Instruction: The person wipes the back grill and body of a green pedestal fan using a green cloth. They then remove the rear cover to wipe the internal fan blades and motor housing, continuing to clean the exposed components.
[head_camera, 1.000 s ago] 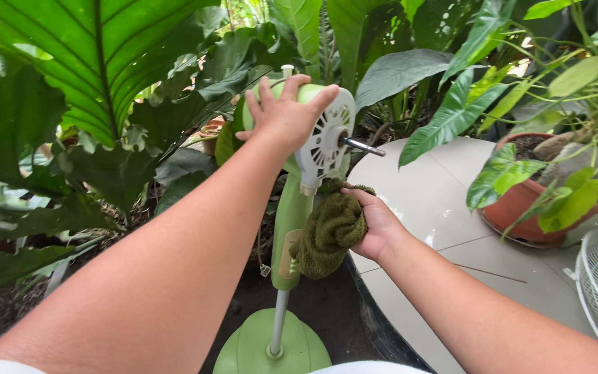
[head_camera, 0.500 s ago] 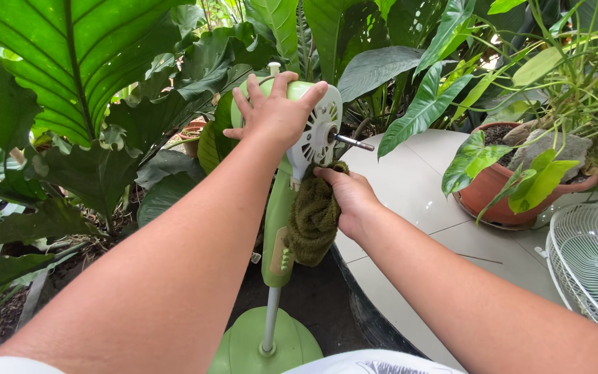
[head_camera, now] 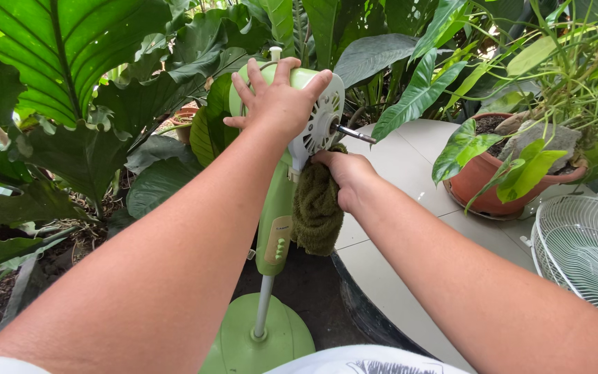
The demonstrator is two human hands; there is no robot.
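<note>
Big dark leaves crowd the whole upper left of the frame, and a pale tiled platform (head_camera: 410,201) runs across the centre and lower right, with bare soil showing down at the left. In the middle stands a green pedestal fan (head_camera: 276,228) stripped of its blades, its round base (head_camera: 257,343) at the bottom centre. My left hand (head_camera: 279,104) is spread over the top of the motor housing (head_camera: 313,118), palm down and fingers gripping it. My right hand (head_camera: 344,176) is closed around a bunched olive-green cloth (head_camera: 318,208), pressed against the neck just under the white vented face, beside the bare metal shaft (head_camera: 354,134). To my mind the wiping goes best if the upper hand keeps the head from swivelling while the cloth works in short strokes round the neck, staying off the shaft's tip and out of the vents. At the right of the frame a terracotta pot (head_camera: 482,194) sits on the tiles, holding dark soil, a greyish stone and leafy green plants that spill over its rim. A white wire fan guard (head_camera: 583,253) lies at the far right edge; I cannot see anything in it.
</note>
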